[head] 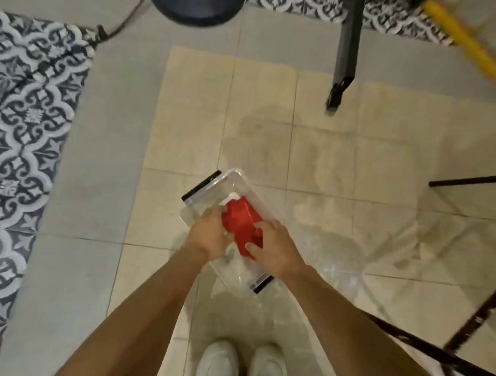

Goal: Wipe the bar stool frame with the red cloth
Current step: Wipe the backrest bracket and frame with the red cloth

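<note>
Two grips on red cloth (pixel 242 226): left hand (pixel 209 234), right hand (pixel 277 249) both curl round it over clear tub (pixel 208 189). We reckon: wring firmly, keep drips inside tub. Bar stool frame (pixel 481 314) near, right side, untouched.

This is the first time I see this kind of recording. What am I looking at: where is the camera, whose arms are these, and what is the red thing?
There is no machine here: one camera sits on a person's head and looks down, so the arms are the wearer's own. The left hand and the right hand both grip a red cloth over a clear plastic box on the tiled floor. At the right stands a black metal frame, probably the stool's; at the left lies a patterned rug.
</note>
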### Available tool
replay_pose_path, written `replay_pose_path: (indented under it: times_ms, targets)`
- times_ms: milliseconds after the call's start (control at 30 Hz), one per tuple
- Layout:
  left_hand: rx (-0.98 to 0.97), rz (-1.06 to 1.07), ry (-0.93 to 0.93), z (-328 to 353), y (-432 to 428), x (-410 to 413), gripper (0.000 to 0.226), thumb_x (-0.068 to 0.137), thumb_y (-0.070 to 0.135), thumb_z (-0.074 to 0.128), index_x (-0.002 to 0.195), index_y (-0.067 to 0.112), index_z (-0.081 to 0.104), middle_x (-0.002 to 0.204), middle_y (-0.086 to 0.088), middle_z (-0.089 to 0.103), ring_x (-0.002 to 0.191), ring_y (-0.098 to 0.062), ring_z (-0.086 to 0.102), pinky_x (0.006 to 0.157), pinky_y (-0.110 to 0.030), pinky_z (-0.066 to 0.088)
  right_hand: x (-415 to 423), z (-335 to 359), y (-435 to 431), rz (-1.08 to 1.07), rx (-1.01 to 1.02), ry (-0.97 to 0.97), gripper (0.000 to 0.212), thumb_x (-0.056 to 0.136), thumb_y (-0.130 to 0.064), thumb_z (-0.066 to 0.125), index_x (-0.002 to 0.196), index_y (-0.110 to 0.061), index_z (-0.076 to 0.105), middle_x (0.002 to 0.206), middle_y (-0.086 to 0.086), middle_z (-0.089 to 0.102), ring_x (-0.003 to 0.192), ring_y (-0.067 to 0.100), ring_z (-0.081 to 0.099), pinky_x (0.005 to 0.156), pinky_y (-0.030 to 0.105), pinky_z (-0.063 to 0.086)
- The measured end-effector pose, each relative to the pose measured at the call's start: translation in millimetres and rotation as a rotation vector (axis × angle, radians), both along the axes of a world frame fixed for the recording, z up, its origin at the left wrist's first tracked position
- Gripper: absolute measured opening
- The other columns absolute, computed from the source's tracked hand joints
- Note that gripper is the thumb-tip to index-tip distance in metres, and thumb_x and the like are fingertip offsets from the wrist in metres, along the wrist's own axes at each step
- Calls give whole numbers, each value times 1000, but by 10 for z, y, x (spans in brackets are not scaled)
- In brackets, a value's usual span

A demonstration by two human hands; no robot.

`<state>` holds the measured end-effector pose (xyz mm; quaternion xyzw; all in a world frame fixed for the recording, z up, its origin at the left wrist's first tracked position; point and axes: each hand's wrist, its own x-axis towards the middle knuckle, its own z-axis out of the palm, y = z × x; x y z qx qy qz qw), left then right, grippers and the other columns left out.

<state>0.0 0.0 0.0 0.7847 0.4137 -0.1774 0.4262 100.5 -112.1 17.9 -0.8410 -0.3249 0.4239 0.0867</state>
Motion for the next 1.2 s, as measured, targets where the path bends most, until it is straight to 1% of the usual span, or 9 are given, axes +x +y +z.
replay_pose_path:
  times_ms: [300,433,533,633,733,867,1000,1100,1200]
  targets:
    - [61,60,115,-744,38,296,53,88,14,58,135,3,37,133,-17,44,121,-27,46,96,-30,38,-27,-803,123,-8,-83,34,64,88,-29,60,143,-16,29,138,4,36,125,21,40,107,35,34]
    - [6,178,183,-925,-1,376,50,89,10,56,133,-4,35,131,-21,45,115,-32,51,86,-32,42,-62,-968,136,-7,-127,96,70,87,-23,59,146,-14,22,142,5,30,128,23,37,106,35,35]
    - [30,276,144,-984,20,370,51,90,11,57,135,-1,36,129,-18,50,116,-30,52,89,-30,42,-48,-1013,162,-8,-130,86,70,86,-24,60,145,-14,23,141,6,32,126,24,38,105,36,36]
    - [7,263,172,-947,54,363,34,90,18,59,119,2,53,105,-11,64,107,-28,59,76,-26,41,-4,-1009,164,-5,-125,83,71,85,-24,61,144,-12,23,141,8,32,127,24,38,104,34,34]
    - [-38,199,211,-821,67,378,17,91,20,53,94,5,61,74,-1,56,90,-25,60,68,-26,42,11,-974,161,-11,-87,79,74,85,-25,62,145,-11,21,141,9,34,126,25,40,105,34,35]
    - [-99,218,128,-608,23,408,27,93,26,48,105,4,60,95,-7,60,95,-25,57,76,-27,40,25,-866,180,-56,-15,86,77,85,-24,63,147,-15,18,141,7,37,123,24,45,105,37,38]
    - [-238,321,-15,-381,-58,386,19,92,29,47,104,16,54,97,-2,61,89,-17,54,65,-23,37,54,-630,149,-92,60,93,87,81,-18,67,149,-16,12,140,5,39,125,21,44,106,36,38]
    - [-303,368,-99,-219,-81,351,9,92,26,45,99,22,50,94,-1,60,84,-15,55,71,-26,42,58,-426,76,-127,132,87,97,77,-21,73,149,-22,10,140,4,39,126,20,43,106,37,38]
    - [-369,358,-132,78,-116,342,15,92,23,43,105,20,50,95,-2,61,90,-18,58,86,-35,49,60,-133,-34,-138,159,64,101,76,-28,74,149,-23,4,144,6,34,129,23,40,105,41,38]
